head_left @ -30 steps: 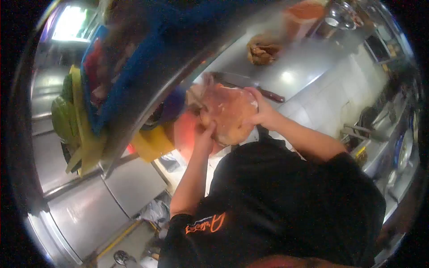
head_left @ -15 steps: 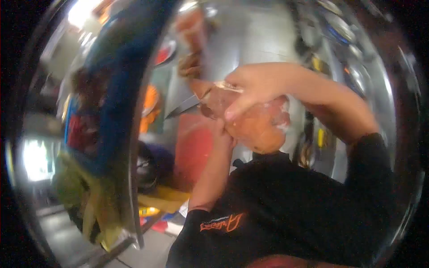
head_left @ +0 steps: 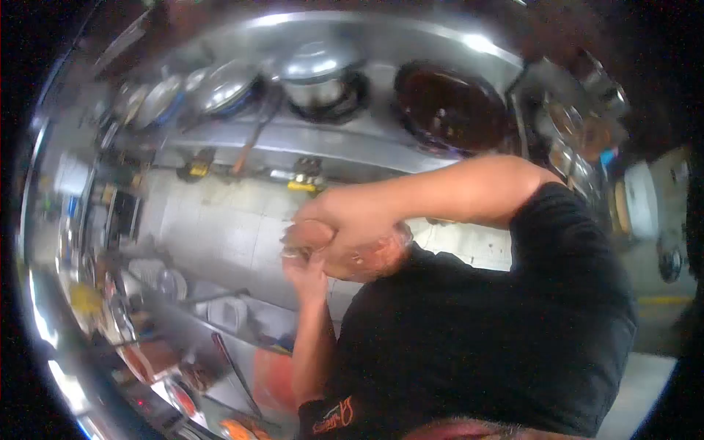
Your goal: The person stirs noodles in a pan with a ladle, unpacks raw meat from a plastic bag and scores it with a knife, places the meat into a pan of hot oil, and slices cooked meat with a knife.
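A large, wet-looking piece of raw meat (head_left: 367, 258), pink with orange-brown skin, is held in front of my black shirt. My right hand (head_left: 350, 214) wraps over its top, the arm reaching across from the right. From below, my left hand (head_left: 308, 273) grips its left end with closed fingers. Motion blur softens both hands, and they hide much of the meat. Below my left forearm lies a red cutting board (head_left: 273, 378), with a long knife (head_left: 236, 372) beside it.
Along the stove at the top stand a lidded metal pot (head_left: 317, 77), a wide dark pan (head_left: 451, 106) and covered pans (head_left: 227, 89). Yellow-marked valves (head_left: 302, 185) line its front edge. Orange food pieces (head_left: 246, 429) lie at the bottom left. Pale floor tiles (head_left: 220, 216) separate stove and counter.
My body and view have turned from the counter with the red board toward the stove. Both hands have carried the meat along and still hold it.
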